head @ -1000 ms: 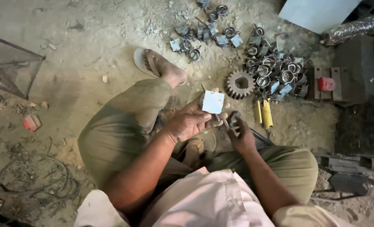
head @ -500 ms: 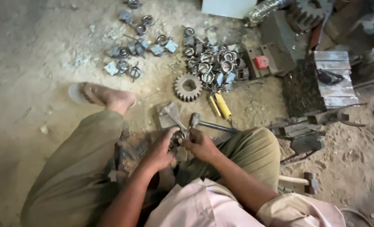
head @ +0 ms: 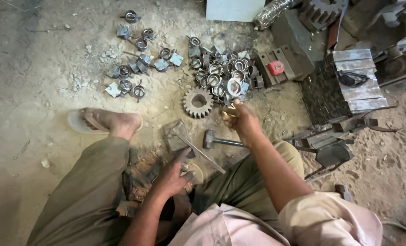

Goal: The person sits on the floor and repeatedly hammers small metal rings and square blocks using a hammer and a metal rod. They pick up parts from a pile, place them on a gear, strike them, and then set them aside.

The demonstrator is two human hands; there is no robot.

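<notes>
Dull metal greys on sandy tan

I see a grey gear (head: 198, 103), silvery rings (head: 221, 78), a red cap (head: 276, 67), olive trousers (head: 89, 191).

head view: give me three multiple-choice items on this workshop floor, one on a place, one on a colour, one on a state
1. Where does the toothed steel gear wheel lie?
A on the sandy ground
B on a bench
C in a box
2. What colour is the small plastic cap on the grooved metal block?
A blue
B red
C green
3. What is the right hand doing?
A resting flat
B gripping yellow-handled tools
C hidden

A: sand surrounds the gear.
B: the cap is plainly red.
B: yellow shows at the closed fingers.
</notes>
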